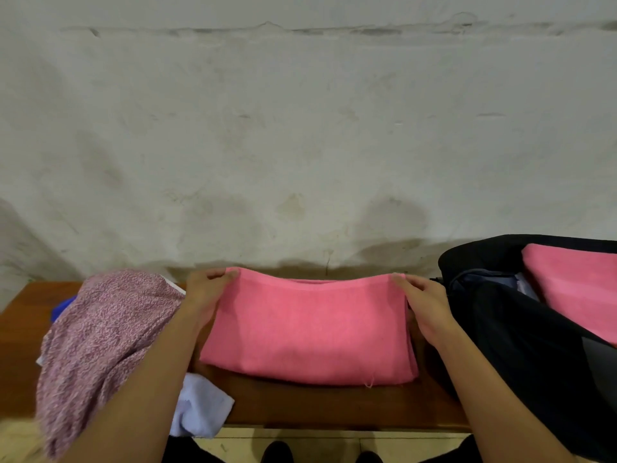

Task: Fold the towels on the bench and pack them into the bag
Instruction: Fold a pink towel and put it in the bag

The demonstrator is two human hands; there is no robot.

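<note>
Pink terry cloth occupies the centre of the head view: a folded pink towel (309,332) lies flat on the wooden bench (20,332), several layers deep. The left hand (203,292) pinches its far left corner; the right hand (425,302) pinches its far right corner, fingers curled over the top hem.

Progress, judged from this view:
- A second pink towel (574,289) already lies inside the black bag (521,349), which stands open at the right end of the bench.
- The centre towel appears nearly folded and is not yet packed.
- A mottled mauve towel (100,342), a pale lilac cloth (200,406) and a blue item (63,307), mostly hidden, remain unfolded at the left.

Clearances:
- The towel's right edge lies just beside the bag wall, so transfer is short.
- The near bench edge is close to the towel's front fold.
- The wall (300,145) rises directly behind the bench, limiting reach rearward.
- The mauve towel touches the left forearm.
</note>
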